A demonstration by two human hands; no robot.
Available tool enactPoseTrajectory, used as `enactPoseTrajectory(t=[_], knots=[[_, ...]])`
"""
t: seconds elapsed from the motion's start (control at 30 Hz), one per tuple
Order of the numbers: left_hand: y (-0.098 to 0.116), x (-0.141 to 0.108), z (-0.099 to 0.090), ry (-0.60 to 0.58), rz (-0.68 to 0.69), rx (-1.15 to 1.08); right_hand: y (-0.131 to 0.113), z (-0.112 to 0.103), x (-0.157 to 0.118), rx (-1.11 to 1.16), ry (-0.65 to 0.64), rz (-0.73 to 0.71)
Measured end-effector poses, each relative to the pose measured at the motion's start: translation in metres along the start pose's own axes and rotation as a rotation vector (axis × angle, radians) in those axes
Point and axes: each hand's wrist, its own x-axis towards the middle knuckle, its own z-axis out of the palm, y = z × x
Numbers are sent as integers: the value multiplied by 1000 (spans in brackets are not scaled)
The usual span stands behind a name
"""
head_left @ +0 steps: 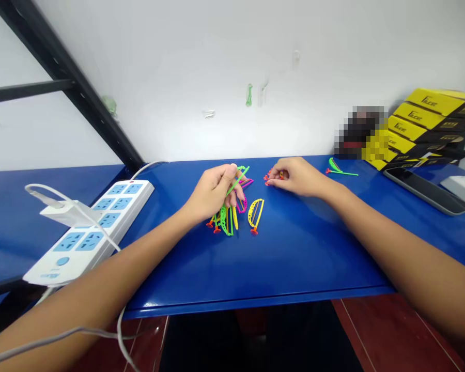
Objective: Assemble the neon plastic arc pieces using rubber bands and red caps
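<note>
My left hand (215,191) is pinched on a green toy bow (238,182), its straight edge slanting up past the thumb. Beneath its fingers lie several toy bows, among them another green bow (225,221) and a pink bow (242,203), with toy arrows whose red suction cups (217,230) point toward me. A yellow bow (256,213) rests a little to the right, an arrow lying along it. Farther right, my right hand (292,175) curls its fingers down over a cluster of red suction-cup arrows (267,179); its grip there is partly hidden.
A white power strip (132,206) with a plugged-in adapter and cables stands at left, near a black metal frame (73,82). At right are a green bow with an arrow (343,172), a phone (426,190) and stacked yellow-black boxes (422,119). The blue table (256,274) meets a white wall.
</note>
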Motion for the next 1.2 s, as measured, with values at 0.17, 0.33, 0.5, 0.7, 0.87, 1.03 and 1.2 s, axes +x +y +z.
enactPoseTrajectory(t=[0.17, 0.33, 0.5, 0.7, 0.87, 1.03, 1.2], knots=[[-2, 0, 1, 25, 9, -69, 7, 2, 1, -115, -60, 9], [0, -3, 2, -14, 30, 20, 5, 0, 0, -141, -25, -21], [4, -6, 3, 61, 162, 216, -31, 2, -4, 177, 164, -115], [6, -8, 5, 117, 84, 164, -69, 7, -12, 612, 63, -35], [1, -5, 2, 197, -1, 13, -66, 6, -11, 675, 52, -38], [0, -3, 0, 214, -28, -35, -62, 15, -11, 694, 60, -29], [3, -2, -1, 119, -92, -61, -65, 17, -11, 611, 160, -89]])
